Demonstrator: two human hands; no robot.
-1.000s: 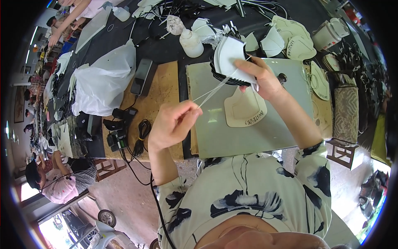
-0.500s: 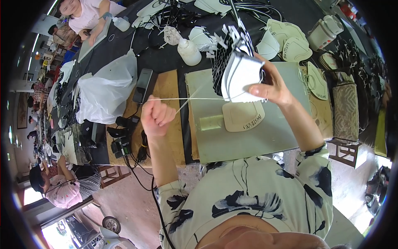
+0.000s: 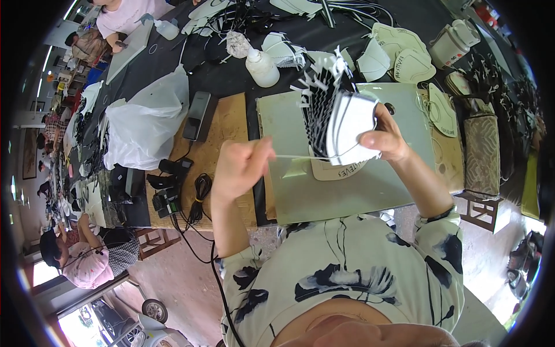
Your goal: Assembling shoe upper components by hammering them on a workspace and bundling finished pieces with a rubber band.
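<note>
My right hand (image 3: 388, 137) grips a bundle of white curved pieces (image 3: 351, 130) from the right, thumb across the front. Black and white strip ends (image 3: 324, 95) fan out from the bundle's far-left side. A thin pale cord (image 3: 300, 157) runs taut from the bundle's lower part to my left hand (image 3: 240, 165). That hand is closed in a pinch on the cord, to the left of the bundle. Beneath the bundle, a cream rounded template (image 3: 338, 172) lies partly covered on a grey-green board (image 3: 324, 202).
A white squeeze bottle (image 3: 263, 69) stands beyond the board. A white plastic bag (image 3: 147, 127), a dark oblong device (image 3: 200, 118) and coiled black cable (image 3: 202, 194) lie left. More cream templates (image 3: 413, 65) and a white jar (image 3: 455, 43) are at right. Another person's arm (image 3: 115, 43) is far left.
The bundle has come nearer and slightly right in my right hand. My left hand has moved right and nearer to it, so the cord span is shorter.
</note>
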